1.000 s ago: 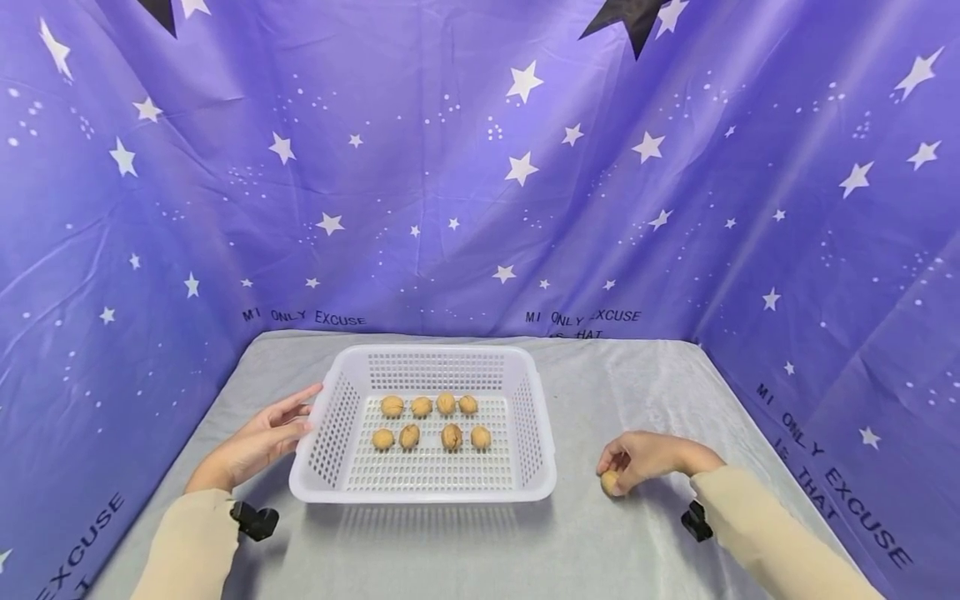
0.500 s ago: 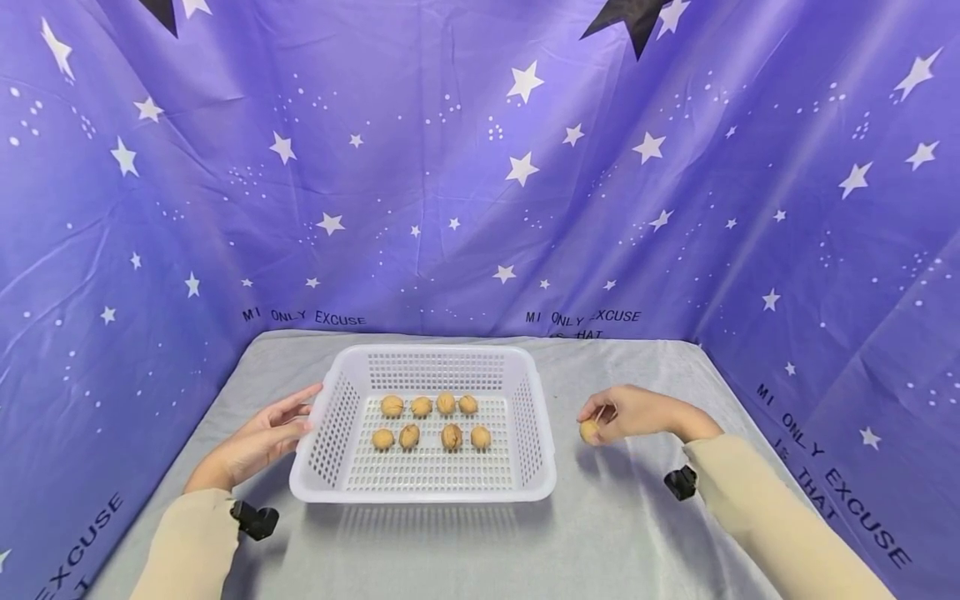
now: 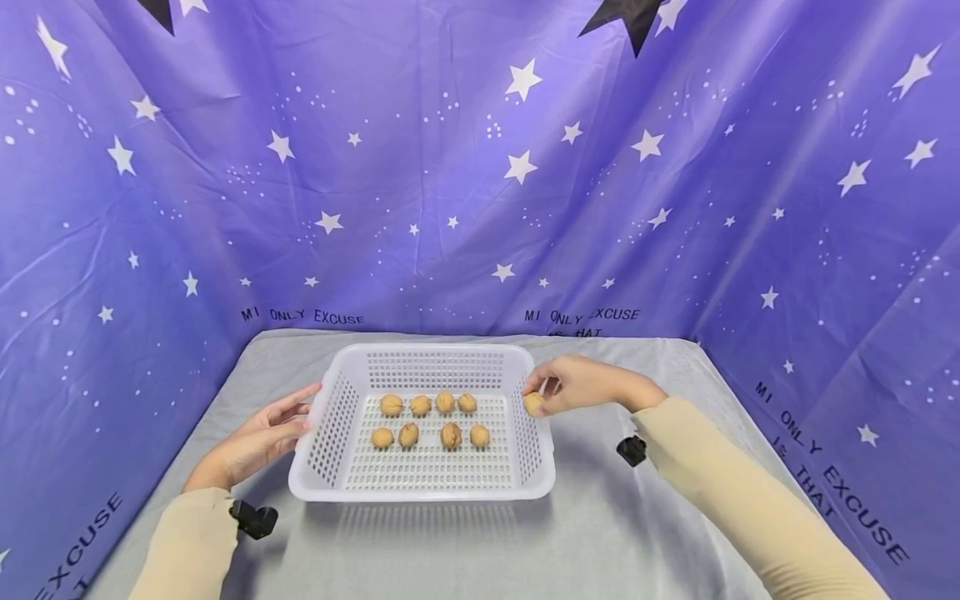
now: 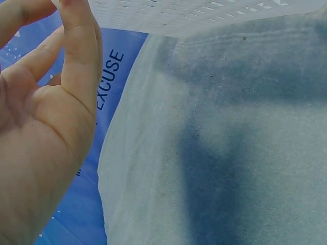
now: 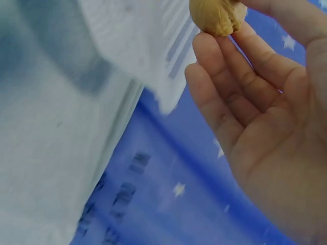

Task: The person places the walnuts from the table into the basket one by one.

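A white plastic basket point(image 3: 420, 493) with perforated walls holds several walnuts point(image 3: 451, 435) in two rows on its floor. My left hand point(image 3: 251, 442) is at the basket's left side, its fairly straight fingertips touching the rim; the left wrist view shows this hand point(image 4: 51, 117) below the basket's edge point(image 4: 148, 20). Over the basket's right rim, my right hand point(image 3: 581, 383) pinches a walnut point(image 3: 533, 404) between thumb and fingers. In the right wrist view, the same walnut point(image 5: 214, 15) sits at the fingertips, beside the blurred basket wall point(image 5: 148, 46).
A grey cloth covers the table point(image 3: 420, 558). Purple curtain point(image 3: 450, 167) with white stars encloses the back and both sides. Each wrist carries a small black camera, the left camera point(image 3: 253, 520) near the basket's front left corner.
My right hand has lifted the walnut from the table and carried it left and away from me to the basket's right rim. The left hand and the basket have stayed in place.
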A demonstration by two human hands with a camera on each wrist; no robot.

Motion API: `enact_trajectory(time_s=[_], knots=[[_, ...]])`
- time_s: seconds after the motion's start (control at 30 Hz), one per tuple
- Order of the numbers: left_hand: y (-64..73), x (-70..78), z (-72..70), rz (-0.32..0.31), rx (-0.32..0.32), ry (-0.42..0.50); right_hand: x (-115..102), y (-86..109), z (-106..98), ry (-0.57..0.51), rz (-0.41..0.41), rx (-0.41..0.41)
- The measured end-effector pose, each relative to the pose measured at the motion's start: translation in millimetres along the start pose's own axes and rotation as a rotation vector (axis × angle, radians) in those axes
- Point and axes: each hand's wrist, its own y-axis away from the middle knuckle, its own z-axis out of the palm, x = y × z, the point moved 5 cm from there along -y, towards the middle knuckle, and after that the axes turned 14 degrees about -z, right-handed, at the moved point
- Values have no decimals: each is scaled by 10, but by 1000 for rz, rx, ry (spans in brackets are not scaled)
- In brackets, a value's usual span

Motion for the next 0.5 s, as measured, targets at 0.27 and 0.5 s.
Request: enact_trajectory(time_s=[0.27, 0.5], knots=[[-9, 8, -15, -5, -5, -7, -299, -568, 173, 37, -75, -112], [-6, -11, -21, -1, -8, 0, -426, -1007, 463, 71, -107, -226]])
